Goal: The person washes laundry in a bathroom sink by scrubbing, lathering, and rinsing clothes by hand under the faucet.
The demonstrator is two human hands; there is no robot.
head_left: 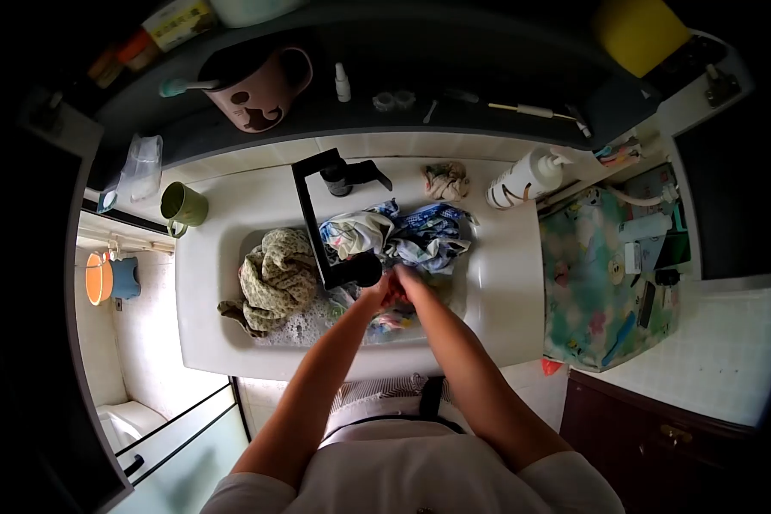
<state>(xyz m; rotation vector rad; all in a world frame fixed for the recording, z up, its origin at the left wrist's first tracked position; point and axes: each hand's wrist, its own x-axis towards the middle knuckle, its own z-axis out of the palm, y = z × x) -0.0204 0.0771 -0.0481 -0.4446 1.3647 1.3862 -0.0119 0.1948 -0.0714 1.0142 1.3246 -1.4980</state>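
Both hands are low in the white sink (499, 295), side by side below the black faucet (308, 206). My left hand (375, 294) is at the faucet's spout end, its fingers partly hidden in wet cloth. My right hand (408, 281) touches it from the right, fingers bent inward and blurred. Between and under them shows some red and multicoloured fabric (392, 320). Just above the hands lies a blue and white patterned cloth (433, 233). A twisted green-beige patterned cloth (278, 274) rests to the left, beside soapy foam (295, 328).
A green cup (183, 207) stands at the sink's back left corner. At the back right are a crumpled cloth (445, 182) and a white pump bottle (527, 177). Overhead, a dark shelf (317, 116) holds a pink mug (257, 96). A patterned cover (587, 283) lies right of the sink.
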